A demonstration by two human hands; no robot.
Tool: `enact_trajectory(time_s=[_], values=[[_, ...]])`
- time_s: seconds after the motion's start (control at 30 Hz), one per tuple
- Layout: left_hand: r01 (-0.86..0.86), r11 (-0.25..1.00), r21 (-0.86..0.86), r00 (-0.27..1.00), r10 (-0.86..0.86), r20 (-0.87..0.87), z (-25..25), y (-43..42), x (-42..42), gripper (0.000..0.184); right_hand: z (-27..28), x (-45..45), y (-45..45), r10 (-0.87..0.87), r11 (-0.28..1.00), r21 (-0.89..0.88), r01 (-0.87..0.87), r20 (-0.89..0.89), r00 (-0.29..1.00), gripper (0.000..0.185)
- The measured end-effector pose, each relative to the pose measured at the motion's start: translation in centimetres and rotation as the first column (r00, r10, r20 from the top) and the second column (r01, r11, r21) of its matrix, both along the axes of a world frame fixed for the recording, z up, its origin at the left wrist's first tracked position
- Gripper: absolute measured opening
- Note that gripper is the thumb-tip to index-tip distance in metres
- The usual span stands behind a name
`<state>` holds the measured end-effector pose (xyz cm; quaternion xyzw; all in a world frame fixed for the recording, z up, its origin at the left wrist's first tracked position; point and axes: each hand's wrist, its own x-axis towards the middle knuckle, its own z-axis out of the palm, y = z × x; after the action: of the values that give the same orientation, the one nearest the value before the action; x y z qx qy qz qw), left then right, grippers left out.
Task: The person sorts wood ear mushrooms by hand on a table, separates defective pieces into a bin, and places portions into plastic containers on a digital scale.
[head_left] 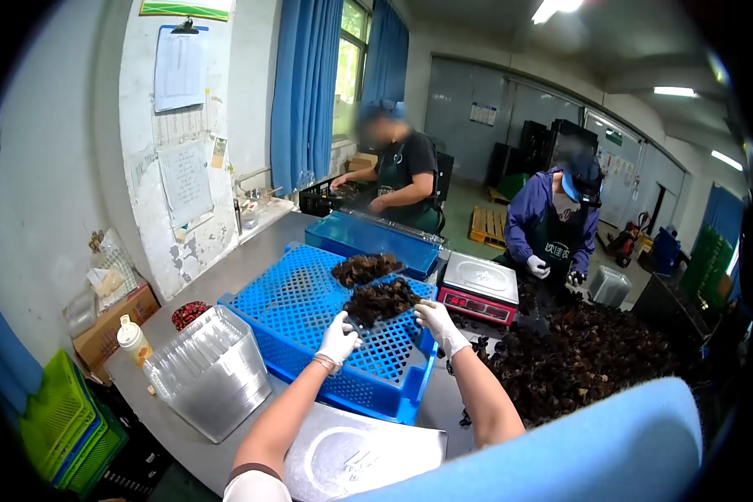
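Note:
My left hand [340, 341] wears a white glove and pinches the near left edge of a clear plastic tray heaped with dark wood ear mushrooms [382, 303]. On the tray's right side, the fingers of my gloved right hand [439, 325] close at its edge. The tray is over an upturned blue plastic crate [284, 289] with a lattice surface; whether it touches the crate I cannot tell. Just beyond lies a second heap of wood ear mushrooms [366, 269], also on the crate.
Nested clear trays [205, 372] stand left, beside a white bottle [132, 339]. A steel scale plate [364, 452] lies in front; a red scale [477, 289] stands right. Loose mushrooms [586, 360] cover the right side. Two co-workers [406, 163] [552, 222] work beyond.

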<state>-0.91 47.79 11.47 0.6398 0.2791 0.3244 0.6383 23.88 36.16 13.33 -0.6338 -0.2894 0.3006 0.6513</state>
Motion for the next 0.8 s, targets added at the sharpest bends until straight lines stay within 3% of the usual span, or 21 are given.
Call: enact_trajectory(time_s=[0.07, 0.13, 0.2, 0.27, 0.3, 0.33, 0.4, 0.47, 0.57, 0.6, 0.67, 0.7, 0.73, 0.8], values=[[-0.066, 0.945, 0.32, 0.982, 0.118, -0.149, 2.4, -1.8, -3.5, 0.065, 2.0, -3.1, -1.2, -0.002, 0.997, -0.077, 0.024, 0.273, 0.962, 0.064], [-0.063, 0.872, 0.486, 0.995, 0.095, -0.041, 4.3, -3.8, -7.9, 0.059, 1.1, -4.3, -2.6, 0.006, 0.998, -0.064, 0.023, 0.418, 0.908, 0.058], [-0.065, 0.499, 0.864, 0.966, 0.248, -0.071, 6.9, -5.5, -13.9, 0.052, 3.6, -7.8, -8.0, 0.16, 0.98, -0.167, -0.112, 0.312, 0.936, 0.046], [-0.011, 0.333, 0.943, 0.884, 0.443, -0.146, 9.7, -7.2, -20.1, 0.045, -0.7, -8.2, -12.1, 0.093, 0.991, 0.02, -0.131, 0.594, 0.799, 0.033], [0.009, 0.195, 0.981, 0.802, 0.584, -0.123, 10.3, -7.4, -23.0, 0.044, -1.0, -8.8, -15.5, 0.156, 0.986, -0.055, -0.16, 0.661, 0.734, 0.03], [0.051, 0.054, 0.997, 0.706, 0.704, -0.074, 10.1, -7.2, -25.6, 0.043, -1.5, -10.1, -18.8, 0.178, 0.984, -0.088, -0.157, 0.618, 0.766, 0.029], [0.094, 0.024, 0.995, 0.502, 0.862, -0.068, 8.4, -6.2, -29.6, 0.036, -1.7, -13.1, -25.1, 0.111, 0.993, -0.085, -0.078, 0.52, 0.847, 0.03], [0.077, 0.362, 0.929, 0.566, 0.751, -0.34, 6.9, -4.4, -32.8, 0.025, -3.9, -14.2, -30.9, 0.051, 0.984, -0.172, 0.033, 0.46, 0.887, 0.028], [-0.076, 0.479, 0.875, 0.785, 0.569, -0.244, 5.0, -0.1, -35.5, 0.007, -6.5, -15.8, -39.2, -0.169, 0.944, -0.173, 0.281, 0.477, 0.862, 0.025], [-0.076, 0.518, 0.852, 0.743, 0.599, -0.298, 5.4, 0.3, -35.7, 0.007, -6.5, -16.2, -41.9, -0.224, 0.907, -0.197, 0.373, 0.525, 0.821, 0.024], [-0.036, 0.7, 0.713, 0.708, 0.521, -0.476, 6.9, 1.7, -35.9, 0.011, -6.8, -18.3, -46.9, -0.443, 0.829, -0.213, 0.517, 0.313, 0.84, 0.022], [0.028, 0.829, 0.559, 0.722, 0.37, -0.585, 2.8, 9.3, -39.7, 0.013, -6.8, -19.0, -49.3, -0.482, 0.788, -0.277, 0.55, 0.278, 0.831, 0.022], [0.037, 0.792, 0.609, 0.827, 0.318, -0.464, 3.8, 8.2, -39.6, 0.013, -6.9, -20.3, -51.3, -0.516, 0.751, -0.331, 0.571, 0.245, 0.821, 0.022], [0.033, 0.88, 0.474, 0.775, 0.277, -0.568, 2.7, 12.4, -41.5, 0.014, -7.0, -23.1, -53.8, -0.485, 0.683, -0.395, 0.615, 0.385, 0.785, 0.023]])
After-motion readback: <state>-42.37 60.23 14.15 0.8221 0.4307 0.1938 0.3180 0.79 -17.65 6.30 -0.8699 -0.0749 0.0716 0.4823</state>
